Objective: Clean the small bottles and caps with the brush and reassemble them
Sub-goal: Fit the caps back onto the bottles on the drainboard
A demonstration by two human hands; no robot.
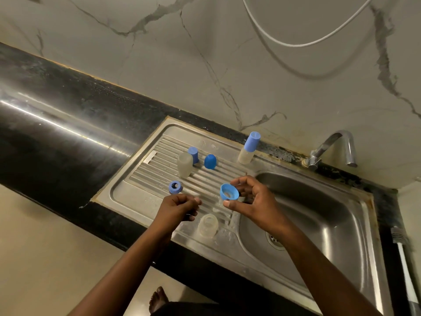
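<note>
Right grip (252, 199) pinches a round blue plastic cap (229, 192); left grip (178, 207) curled, contents unclear. Three cloudy bottles (185, 164) (207, 225) (245, 156) on the ribbed steel drainboard (141, 197).

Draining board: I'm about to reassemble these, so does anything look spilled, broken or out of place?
Nothing looks broken. The set is simply in pieces: only the tall bottle by the back rim is capped, the right hand holds a blue collar, and water lies beside the clear bottle at the front edge.
</note>
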